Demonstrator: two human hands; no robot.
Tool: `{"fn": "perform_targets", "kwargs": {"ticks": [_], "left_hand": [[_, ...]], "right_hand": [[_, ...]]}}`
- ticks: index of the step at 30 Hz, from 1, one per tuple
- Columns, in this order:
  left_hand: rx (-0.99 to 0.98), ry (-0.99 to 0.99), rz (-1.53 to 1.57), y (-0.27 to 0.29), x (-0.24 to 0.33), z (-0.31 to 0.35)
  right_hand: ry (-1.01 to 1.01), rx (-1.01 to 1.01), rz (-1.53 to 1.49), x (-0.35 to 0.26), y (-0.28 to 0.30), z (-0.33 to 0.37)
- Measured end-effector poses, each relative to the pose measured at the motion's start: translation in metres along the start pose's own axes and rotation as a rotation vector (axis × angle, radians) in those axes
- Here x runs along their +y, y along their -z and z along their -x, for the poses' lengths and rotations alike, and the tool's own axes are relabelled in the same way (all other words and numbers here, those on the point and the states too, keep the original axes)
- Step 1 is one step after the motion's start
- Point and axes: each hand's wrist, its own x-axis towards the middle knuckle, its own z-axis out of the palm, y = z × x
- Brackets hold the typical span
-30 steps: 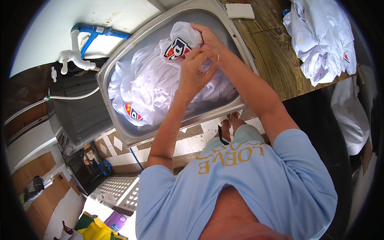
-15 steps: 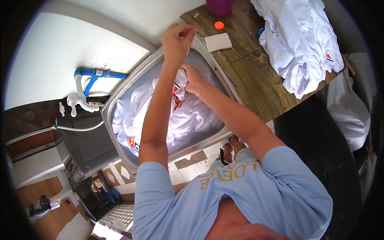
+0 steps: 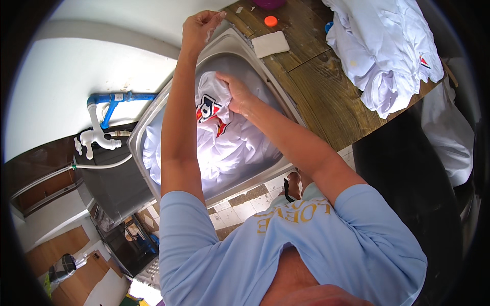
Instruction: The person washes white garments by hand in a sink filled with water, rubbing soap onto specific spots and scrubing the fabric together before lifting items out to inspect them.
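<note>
White garments with red, black and yellow emblems lie bunched in the metal sink basin (image 3: pixel 137 138). My right hand (image 3: pixel 237 94) is closed on one white shirt (image 3: pixel 217 89), lifting a fold of it near the basin's middle. A large emblem shows on that fold. My left hand (image 3: pixel 201 31) is raised above the basin's far corner, by the wall, well apart from the cloth. Its fingers are bent and pinched together. Anything between them is too small to make out. My left forearm hides part of the garments.
On the wooden counter (image 3: pixel 326 112) at the right are a white folded cloth (image 3: pixel 270 44), an orange cap (image 3: pixel 271 21) and a heap of white garments (image 3: pixel 385 46). A white tap (image 3: pixel 94 137) on blue pipe (image 3: pixel 125 97) stands left of the basin.
My left hand has moved up and left, away from the garments. The right hand has shifted slightly left and now spreads the shirt fold, so that more of its emblem shows.
</note>
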Motion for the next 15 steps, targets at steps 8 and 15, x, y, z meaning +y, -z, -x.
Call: {"fn": "perform_targets", "kwargs": {"ticks": [8, 15], "left_hand": [[-0.247, 0.425, 0.298, 0.062, -0.046, 0.129], [-0.006, 0.333, 0.789, 0.073, -0.045, 0.176]], "right_hand": [[0.026, -0.279, 0.051, -0.018, -0.017, 0.025], [0.008, -0.381, 0.325, -0.015, -0.021, 0.031]]}}
